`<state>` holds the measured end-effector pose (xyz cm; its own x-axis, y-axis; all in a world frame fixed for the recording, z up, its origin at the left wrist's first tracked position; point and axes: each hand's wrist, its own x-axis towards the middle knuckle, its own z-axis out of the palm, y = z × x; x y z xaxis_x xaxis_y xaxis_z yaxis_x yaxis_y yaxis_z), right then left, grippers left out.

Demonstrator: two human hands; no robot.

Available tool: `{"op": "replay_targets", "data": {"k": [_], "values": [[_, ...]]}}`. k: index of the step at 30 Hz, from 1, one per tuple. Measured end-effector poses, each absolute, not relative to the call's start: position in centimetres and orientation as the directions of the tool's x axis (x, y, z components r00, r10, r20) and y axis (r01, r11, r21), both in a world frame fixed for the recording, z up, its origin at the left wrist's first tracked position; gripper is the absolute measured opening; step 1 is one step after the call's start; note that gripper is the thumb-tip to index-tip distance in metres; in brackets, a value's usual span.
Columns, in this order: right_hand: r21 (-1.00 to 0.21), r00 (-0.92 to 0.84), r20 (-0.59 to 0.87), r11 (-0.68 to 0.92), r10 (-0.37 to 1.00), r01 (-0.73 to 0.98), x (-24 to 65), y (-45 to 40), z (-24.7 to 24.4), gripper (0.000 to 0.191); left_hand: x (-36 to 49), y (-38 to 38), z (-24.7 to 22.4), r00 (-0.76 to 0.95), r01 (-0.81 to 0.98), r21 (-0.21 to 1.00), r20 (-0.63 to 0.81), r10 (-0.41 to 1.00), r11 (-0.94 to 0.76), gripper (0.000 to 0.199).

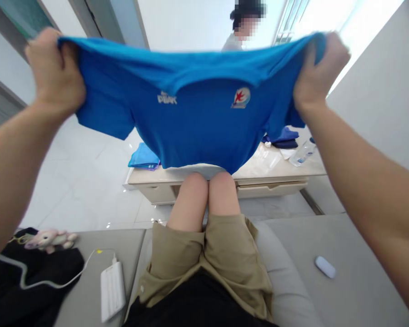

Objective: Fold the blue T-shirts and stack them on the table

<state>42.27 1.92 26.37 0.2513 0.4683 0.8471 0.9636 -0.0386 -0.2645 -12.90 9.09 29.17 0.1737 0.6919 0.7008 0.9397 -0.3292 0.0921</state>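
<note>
I hold the blue PEAK T-shirt (197,125) aloft, my left hand (56,75) and right hand (320,75) closed on its sleeves (105,106), well apart, apparently so the fabric hangs taut, the table (264,165) showing beyond.

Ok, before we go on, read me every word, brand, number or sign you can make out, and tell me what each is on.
"PEAK": white letters on the chest of the blue T-shirt.
Round badge with a red figure, same shirt: any lettering too blurred to read.
Clear bottle: label too small to read.
Folded light-blue cloth: pale marks near its edge, unreadable.
</note>
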Motion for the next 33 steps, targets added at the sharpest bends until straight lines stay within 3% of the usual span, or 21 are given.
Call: {"op": "replay_targets", "data": {"k": [5, 9, 10, 12, 17, 22, 27, 30, 32, 33], "values": [[-0.136, 0.202, 0.813, -0.159, 0.547, 0.978, 42.4, -1.7, 22.5, 0.082, -12.9, 6.6, 26.6, 0.133, 0.970, 0.044, 0.726, 0.674, -0.239, 0.064], [-0.084, 0.196, 0.782, -0.211, 0.591, 0.974, 44.0, -4.3, 17.9, 0.064, -13.5, 4.2, 21.0, -0.022, 0.981, 0.155, 0.694, 0.719, -0.119, 0.037], [-0.045, 0.153, 0.736, -0.179, 0.659, 0.983, 44.4, -5.0, 16.1, 0.061, -13.5, 3.5, 19.2, -0.051, 0.978, 0.185, 0.650, 0.758, -0.093, 0.033], [-0.049, 0.141, 0.733, -0.155, 0.665, 0.987, 45.3, -6.2, 12.3, 0.056, -13.6, 2.4, 15.6, -0.081, 0.970, 0.230, 0.604, 0.793, -0.076, 0.032], [-0.105, 0.171, 0.801, -0.146, 0.573, 0.984, 47.5, -6.2, 5.5, 0.060, -13.5, 2.4, 9.4, -0.126, 0.958, 0.281, 0.600, 0.790, -0.060, 0.032], [-0.080, 0.199, 0.694, -0.201, 0.692, 0.976, 48.6, 2.3, 6.1, 0.058, -11.5, 9.2, 8.7, -0.118, 0.986, 0.158, 0.378, 0.918, 0.062, 0.034], [-0.081, 0.261, 0.480, -0.254, 0.838, 0.964, 47.2, 15.6, 6.8, 0.047, -7.9, 19.9, 8.6, -0.084, 0.995, 0.073, 0.203, 0.976, 0.070, 0.052], [-0.108, 0.283, 0.372, -0.261, 0.884, 0.959, 43.2, 18.8, 1.3, 0.054, -4.6, 22.1, 3.2, -0.061, 0.990, 0.137, 0.274, 0.960, 0.024, 0.052], [-0.123, 0.223, 0.291, -0.195, 0.930, 0.973, 39.5, 17.8, -4.6, 0.061, -2.0, 20.7, -2.7, 0.053, 0.975, 0.182, 0.358, 0.932, -0.125, 0.058], [-0.139, 0.182, 0.226, -0.153, 0.957, 0.978, 37.8, 16.6, -7.8, 0.062, -0.7, 19.4, -5.8, 0.138, 0.956, 0.201, 0.332, 0.933, -0.213, 0.060]]}}
